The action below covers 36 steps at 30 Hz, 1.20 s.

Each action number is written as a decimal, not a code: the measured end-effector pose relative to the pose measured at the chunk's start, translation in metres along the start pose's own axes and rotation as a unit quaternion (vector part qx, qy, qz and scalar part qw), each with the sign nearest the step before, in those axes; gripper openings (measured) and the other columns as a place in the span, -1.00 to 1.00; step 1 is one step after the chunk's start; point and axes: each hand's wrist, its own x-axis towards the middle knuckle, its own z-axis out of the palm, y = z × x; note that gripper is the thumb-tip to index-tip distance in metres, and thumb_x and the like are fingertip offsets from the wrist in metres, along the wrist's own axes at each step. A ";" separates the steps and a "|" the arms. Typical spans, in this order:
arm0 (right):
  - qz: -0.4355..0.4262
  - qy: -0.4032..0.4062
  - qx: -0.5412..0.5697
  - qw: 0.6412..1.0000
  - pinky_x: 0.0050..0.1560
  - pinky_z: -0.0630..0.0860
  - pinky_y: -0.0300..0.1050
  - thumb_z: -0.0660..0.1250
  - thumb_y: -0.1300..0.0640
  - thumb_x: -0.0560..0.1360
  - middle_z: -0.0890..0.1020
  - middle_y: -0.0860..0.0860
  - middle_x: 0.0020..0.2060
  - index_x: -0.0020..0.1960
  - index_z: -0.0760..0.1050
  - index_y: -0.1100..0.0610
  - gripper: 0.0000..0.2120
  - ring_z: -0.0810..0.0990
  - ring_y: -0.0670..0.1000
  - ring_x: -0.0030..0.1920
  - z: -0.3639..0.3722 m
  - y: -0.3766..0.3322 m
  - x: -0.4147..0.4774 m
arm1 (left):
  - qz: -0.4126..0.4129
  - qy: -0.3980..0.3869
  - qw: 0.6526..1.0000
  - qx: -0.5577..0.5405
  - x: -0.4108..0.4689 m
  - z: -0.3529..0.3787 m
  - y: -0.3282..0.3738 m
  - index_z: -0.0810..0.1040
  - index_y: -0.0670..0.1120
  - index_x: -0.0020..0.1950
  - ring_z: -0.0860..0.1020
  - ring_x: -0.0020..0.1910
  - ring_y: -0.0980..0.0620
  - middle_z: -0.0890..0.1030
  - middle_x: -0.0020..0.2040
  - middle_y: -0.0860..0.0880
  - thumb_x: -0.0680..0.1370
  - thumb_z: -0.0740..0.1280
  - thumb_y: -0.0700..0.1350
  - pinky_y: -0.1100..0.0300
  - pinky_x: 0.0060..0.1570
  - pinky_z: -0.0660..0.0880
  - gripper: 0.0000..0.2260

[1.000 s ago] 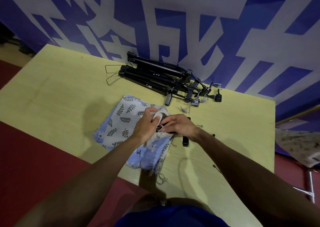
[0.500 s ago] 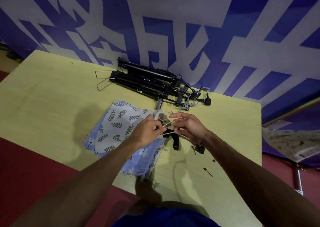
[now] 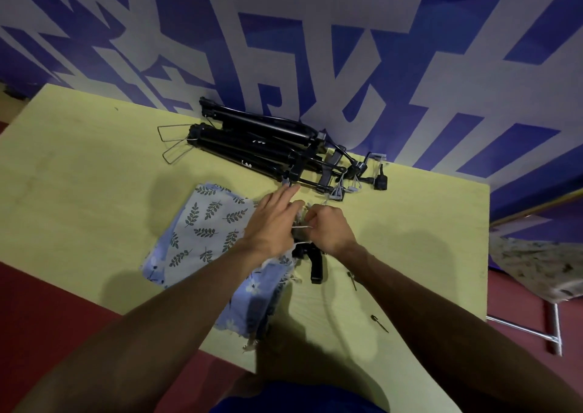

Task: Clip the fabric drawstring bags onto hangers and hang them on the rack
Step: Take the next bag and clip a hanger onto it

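Note:
A stack of fabric drawstring bags (image 3: pixel 202 232), leaf print on top and blue floral below, lies on the yellow table (image 3: pixel 79 175). My left hand (image 3: pixel 273 223) rests on the bags' gathered right edge, fingers stretched forward, thumb side hidden. My right hand (image 3: pixel 329 231) is curled just right of it, pinching the pale drawstring (image 3: pixel 301 228) that runs between both hands. A black clip hanger (image 3: pixel 315 265) lies under my hands, its clip sticking out toward me.
A bundle of black folded rack poles and hangers (image 3: pixel 268 147) lies at the table's back by the blue and white wall. Two small dark pins (image 3: pixel 380 322) lie on the table at right. Patterned fabric on a metal frame (image 3: pixel 536 273) stands beyond the right edge.
My left hand has gone from curled to fingers stretched forward over the bag's mouth. My right hand has curled tighter on the drawstring and both hands sit closer together.

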 end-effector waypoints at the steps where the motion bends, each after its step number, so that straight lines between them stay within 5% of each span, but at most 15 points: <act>1: 0.004 0.001 -0.011 1.000 -0.06 0.57 -0.04 0.46 0.06 0.39 0.65 0.13 -0.11 -0.04 0.57 0.17 -0.77 0.61 0.14 -0.10 0.002 0.000 0.004 | -0.006 -0.014 1.000 -0.008 0.007 0.001 -0.003 0.34 -0.08 0.40 0.01 0.55 -0.04 0.08 0.56 -0.05 0.43 0.33 -0.25 0.05 0.52 0.00 -0.46; 7: -0.016 -0.020 -0.112 0.993 0.08 0.52 0.05 0.26 -0.04 0.52 0.58 0.08 -0.17 0.06 0.56 0.12 -0.74 0.59 0.13 -0.08 0.014 -0.005 0.022 | -0.061 -0.013 0.996 -0.060 0.021 0.000 -0.019 0.50 -0.10 0.22 0.48 0.19 -0.05 0.47 0.23 -0.03 0.53 0.28 -0.14 0.11 0.19 0.37 -0.73; 15: 0.039 -0.032 -0.036 0.998 0.00 0.58 -0.01 0.35 0.05 0.50 0.68 0.13 -0.11 0.02 0.62 0.16 -0.79 0.64 0.13 -0.09 0.023 0.003 0.030 | -0.063 -0.006 0.996 -0.066 0.018 -0.002 -0.025 0.46 -0.06 0.27 0.48 0.17 -0.05 0.47 0.24 -0.03 0.55 0.25 -0.12 0.13 0.13 0.36 -0.72; 21: 0.011 -0.054 0.046 0.997 -0.30 0.38 -0.39 0.43 0.15 0.45 0.70 0.05 -0.13 -0.04 0.68 0.19 -0.86 0.55 -0.08 -0.23 -0.008 0.001 0.016 | -0.033 0.013 0.996 -0.079 0.006 -0.008 -0.024 0.47 0.01 0.28 0.53 -0.01 -0.03 0.48 0.11 -0.02 0.53 0.28 -0.12 0.25 -0.13 0.32 -0.69; 28: -0.028 -0.121 0.062 0.990 -0.27 0.34 -0.21 0.26 0.02 0.57 0.53 -0.05 -0.36 -0.29 0.55 0.13 -0.69 0.44 -0.11 -0.32 -0.044 -0.057 -0.016 | -0.023 0.016 0.997 -0.078 -0.020 -0.047 -0.036 0.52 0.06 0.21 0.51 -0.09 -0.06 0.43 0.00 -0.03 0.54 0.25 -0.09 0.17 -0.21 0.37 -0.74; 31: -0.059 -0.103 0.136 0.984 -0.27 0.35 -0.24 0.24 0.02 0.58 0.52 -0.01 -0.37 -0.23 0.56 0.23 -0.66 0.44 -0.08 -0.34 -0.062 -0.094 -0.028 | -0.024 0.038 0.992 -0.116 -0.031 -0.073 -0.040 0.51 -0.01 0.08 0.46 -0.13 -0.03 0.35 -0.07 0.02 0.52 0.24 -0.12 0.08 -0.20 0.41 -0.84; 36: -0.145 -0.045 0.186 0.971 -0.23 0.35 -0.19 0.22 -0.02 0.58 0.46 -0.08 -0.49 -0.39 0.42 0.07 -0.61 0.42 -0.09 -0.40 -0.094 -0.162 -0.044 | -0.023 0.143 0.968 -0.204 -0.049 -0.135 -0.047 0.49 -0.09 -0.08 0.44 -0.11 0.04 0.39 -0.05 0.00 0.51 0.24 -0.15 0.13 -0.07 0.40 -0.94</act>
